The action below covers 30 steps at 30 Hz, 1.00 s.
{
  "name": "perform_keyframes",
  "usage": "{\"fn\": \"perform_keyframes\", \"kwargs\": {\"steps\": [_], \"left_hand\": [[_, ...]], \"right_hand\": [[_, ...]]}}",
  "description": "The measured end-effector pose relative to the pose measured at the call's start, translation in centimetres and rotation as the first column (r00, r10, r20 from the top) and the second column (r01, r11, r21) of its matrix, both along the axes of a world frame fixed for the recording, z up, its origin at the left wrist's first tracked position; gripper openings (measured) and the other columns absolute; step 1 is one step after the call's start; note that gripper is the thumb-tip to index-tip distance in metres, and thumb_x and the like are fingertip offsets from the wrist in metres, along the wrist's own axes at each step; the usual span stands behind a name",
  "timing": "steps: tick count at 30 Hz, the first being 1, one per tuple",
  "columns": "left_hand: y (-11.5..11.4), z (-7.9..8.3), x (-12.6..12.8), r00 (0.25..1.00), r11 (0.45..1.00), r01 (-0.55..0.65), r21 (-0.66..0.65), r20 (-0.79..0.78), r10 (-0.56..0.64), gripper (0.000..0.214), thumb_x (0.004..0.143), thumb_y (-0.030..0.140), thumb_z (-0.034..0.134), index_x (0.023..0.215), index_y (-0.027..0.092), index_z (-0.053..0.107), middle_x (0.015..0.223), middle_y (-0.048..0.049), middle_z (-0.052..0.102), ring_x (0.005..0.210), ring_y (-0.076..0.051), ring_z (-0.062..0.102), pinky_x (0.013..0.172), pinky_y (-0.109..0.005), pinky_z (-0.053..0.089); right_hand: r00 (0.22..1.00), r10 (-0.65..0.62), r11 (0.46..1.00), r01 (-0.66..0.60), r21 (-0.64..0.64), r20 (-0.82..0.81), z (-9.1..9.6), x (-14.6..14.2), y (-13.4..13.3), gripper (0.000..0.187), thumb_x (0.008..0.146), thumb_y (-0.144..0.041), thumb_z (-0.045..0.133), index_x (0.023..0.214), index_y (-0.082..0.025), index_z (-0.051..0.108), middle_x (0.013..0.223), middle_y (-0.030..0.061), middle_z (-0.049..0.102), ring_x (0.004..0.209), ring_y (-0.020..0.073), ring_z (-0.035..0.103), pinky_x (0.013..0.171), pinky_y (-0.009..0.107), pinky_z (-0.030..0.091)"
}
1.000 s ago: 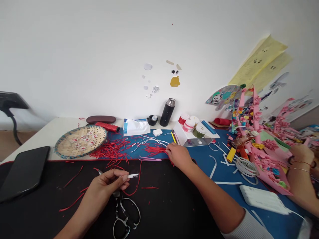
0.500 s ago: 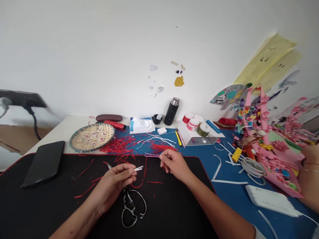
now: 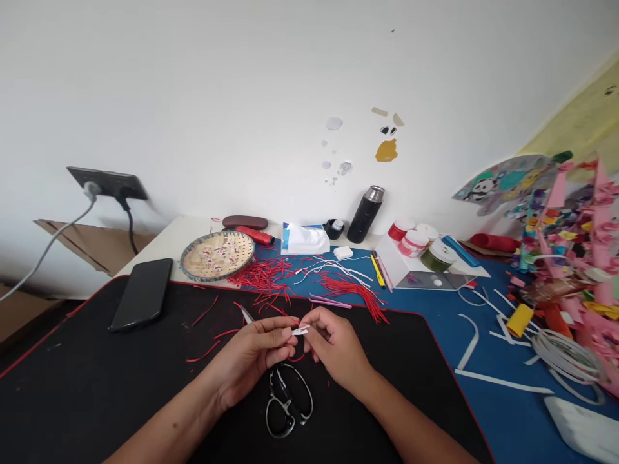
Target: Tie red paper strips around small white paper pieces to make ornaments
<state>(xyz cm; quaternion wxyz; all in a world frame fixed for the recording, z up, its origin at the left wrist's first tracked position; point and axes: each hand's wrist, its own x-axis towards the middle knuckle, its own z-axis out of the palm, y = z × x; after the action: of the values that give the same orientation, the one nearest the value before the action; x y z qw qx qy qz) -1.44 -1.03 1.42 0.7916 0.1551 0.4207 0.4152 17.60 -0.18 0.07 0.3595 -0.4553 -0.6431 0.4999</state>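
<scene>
In front of me, my left hand (image 3: 264, 348) pinches a small folded white strip (image 3: 300, 330) between thumb and fingers, its ends pointing right. My right hand (image 3: 336, 348) is closed and meets the left at the strip. A bit of red cord (image 3: 296, 320) shows at the touching fingertips; its remaining length is partly hidden. Just below the hands, scissors (image 3: 290, 403) with black-and-white handles lie on the black mat (image 3: 159, 393), blades partly under my left hand. Purple tweezers (image 3: 331, 301) lie beyond my right hand.
Red cord pieces (image 3: 261, 277) and white cords (image 3: 338, 267) lie behind the mat. A woven basket (image 3: 217, 256) with small red-and-white pieces stands left, near a phone (image 3: 142, 293). A black flask (image 3: 366, 214), lidded jars (image 3: 413, 243) and pink paper crafts (image 3: 599, 219) stand further right.
My right hand has left the tweezers' end and come over to my left hand, so the fingertips now meet at the white strip. The view has turned left.
</scene>
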Motion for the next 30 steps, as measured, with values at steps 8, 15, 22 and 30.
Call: {"fn": "perform_keyframes", "kwargs": {"steps": [8, 15, 22, 30], "left_hand": [[0.0, -0.5, 0.3, 0.995, 0.992, -0.047, 0.114, -0.085, 0.057, 0.022, 0.066, 0.014, 0.095, 0.083, 0.009, 0.082, 0.074, -0.0086, 0.08, 0.06, -0.013, 0.074, 0.059, -0.015, 0.06], [0.3, -0.5, 0.1, 0.981, 0.966, -0.05, 0.252, -0.171, 0.095, 0.034, 0.06, 0.031, 0.1, 0.084, 0.012, 0.083, 0.072, -0.0061, 0.079, 0.059, -0.012, 0.07, 0.057, -0.016, 0.057], [0.5, -0.2, 0.1, 0.969, 0.946, -0.032, 0.322, -0.224, 0.109, 0.034, 0.062, 0.036, 0.098, 0.082, 0.014, 0.082, 0.071, -0.0046, 0.077, 0.058, -0.012, 0.068, 0.056, -0.018, 0.054], [0.6, -0.3, -0.1, 0.915, 0.921, 0.034, 0.388, -0.383, 0.128, 0.03, 0.068, 0.039, 0.092, 0.082, 0.016, 0.08, 0.067, -0.003, 0.074, 0.057, -0.014, 0.065, 0.057, -0.023, 0.052]], "right_hand": [[0.973, 0.073, 0.992, -0.094, 0.086, 0.221, 0.1, 0.6, -0.3, 0.018, 0.1, -0.031, 0.058, 0.087, -0.021, 0.063, 0.063, -0.0028, 0.064, 0.056, 0.012, 0.057, 0.058, 0.023, 0.04], [0.956, 0.127, 0.984, -0.155, 0.088, 0.264, 0.7, 0.2, -0.7, 0.008, 0.095, -0.024, 0.061, 0.088, -0.021, 0.066, 0.067, -0.0031, 0.065, 0.059, 0.0123, 0.057, 0.059, 0.023, 0.039], [0.947, 0.202, 0.971, -0.226, 0.073, 0.252, 0.7, 0.1, -1.2, 0.009, 0.093, -0.023, 0.063, 0.087, -0.021, 0.068, 0.066, -0.0051, 0.061, 0.058, 0.0104, 0.051, 0.057, 0.022, 0.035], [0.952, 0.22, 0.97, -0.237, 0.057, 0.212, 1.1, 0.1, -1.3, 0.009, 0.094, -0.024, 0.062, 0.087, -0.021, 0.068, 0.066, -0.0046, 0.06, 0.058, 0.0106, 0.051, 0.057, 0.022, 0.035]]}}
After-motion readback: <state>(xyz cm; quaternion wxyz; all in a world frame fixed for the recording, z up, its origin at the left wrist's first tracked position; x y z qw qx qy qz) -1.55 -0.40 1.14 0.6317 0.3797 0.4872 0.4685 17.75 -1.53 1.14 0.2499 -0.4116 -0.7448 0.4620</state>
